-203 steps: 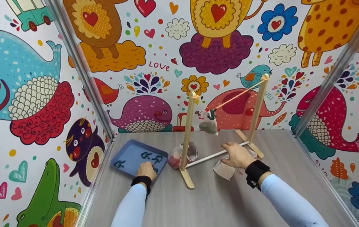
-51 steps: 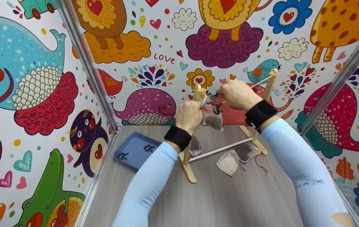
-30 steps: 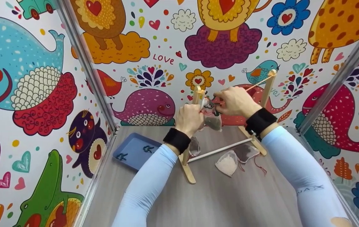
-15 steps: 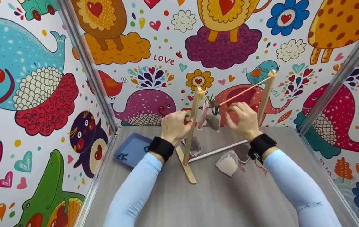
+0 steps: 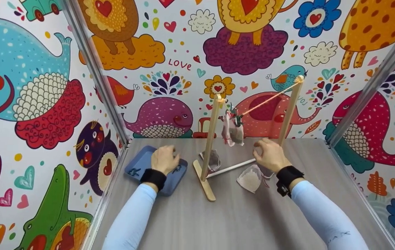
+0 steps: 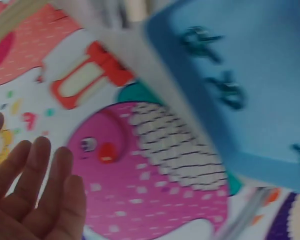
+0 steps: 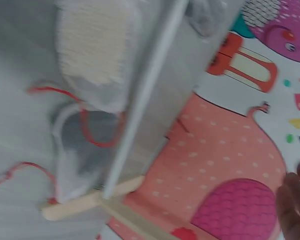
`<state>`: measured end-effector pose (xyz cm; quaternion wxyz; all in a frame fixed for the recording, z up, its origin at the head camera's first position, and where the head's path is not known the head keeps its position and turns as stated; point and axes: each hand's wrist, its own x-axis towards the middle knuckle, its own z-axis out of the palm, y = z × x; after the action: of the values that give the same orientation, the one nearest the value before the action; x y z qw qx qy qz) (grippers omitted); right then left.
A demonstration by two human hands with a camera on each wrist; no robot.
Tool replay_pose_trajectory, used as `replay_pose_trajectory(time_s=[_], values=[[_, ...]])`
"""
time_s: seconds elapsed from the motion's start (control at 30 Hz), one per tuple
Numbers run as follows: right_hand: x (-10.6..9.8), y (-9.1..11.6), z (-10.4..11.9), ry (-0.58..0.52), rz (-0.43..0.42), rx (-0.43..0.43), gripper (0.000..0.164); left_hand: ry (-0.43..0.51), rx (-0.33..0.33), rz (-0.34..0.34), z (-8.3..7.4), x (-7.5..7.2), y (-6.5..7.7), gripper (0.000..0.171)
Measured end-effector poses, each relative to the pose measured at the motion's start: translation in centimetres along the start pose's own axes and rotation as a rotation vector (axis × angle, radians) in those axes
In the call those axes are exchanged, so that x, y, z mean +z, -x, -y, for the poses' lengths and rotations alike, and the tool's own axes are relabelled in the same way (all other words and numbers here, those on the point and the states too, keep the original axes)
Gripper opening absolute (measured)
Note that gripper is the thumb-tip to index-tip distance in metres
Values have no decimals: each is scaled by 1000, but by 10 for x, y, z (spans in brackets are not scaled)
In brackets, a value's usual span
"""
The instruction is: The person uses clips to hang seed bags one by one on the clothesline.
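My left hand hovers over the blue tray, its fingers loose and empty. Small green clips lie in that tray. Lowered near the white crossbar of a wooden stand, my right hand has loosely bent fingers and holds nothing. Below it on the table are a mesh pouch of white grains and a dark-filled pouch with red drawstrings. Two filled pouches hang side by side from the stand's string, held by green clips.
A further dark pouch lies behind the stand's left post. The right post rises beyond my right hand. Patterned panels with metal corner rails enclose the table at the back and sides.
A second pouch now hangs beside the first on the string. Both hands have left the hanging pouches: the left moved left over the tray, the right lowered toward the pouches on the table.
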<state>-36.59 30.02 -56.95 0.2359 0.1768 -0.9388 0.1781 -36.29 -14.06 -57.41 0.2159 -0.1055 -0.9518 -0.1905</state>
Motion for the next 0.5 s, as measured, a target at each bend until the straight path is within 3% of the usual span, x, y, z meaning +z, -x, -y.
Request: replay_pose_trajectory(time_s=[0.1,0.23,0.37,0.5], values=[[11,10,-2,-5,128,35,21,-12,-101,70,30,11,15,18],[22,26,-5,0,218,55,20,-21,-235,196,64,23,32,26],[29,39,-5,22,257,8,16,-82,-334,338,91,36,51,40],[32,50,-5,26,252,-50,13,-121,-393,404,107,47,70,58]])
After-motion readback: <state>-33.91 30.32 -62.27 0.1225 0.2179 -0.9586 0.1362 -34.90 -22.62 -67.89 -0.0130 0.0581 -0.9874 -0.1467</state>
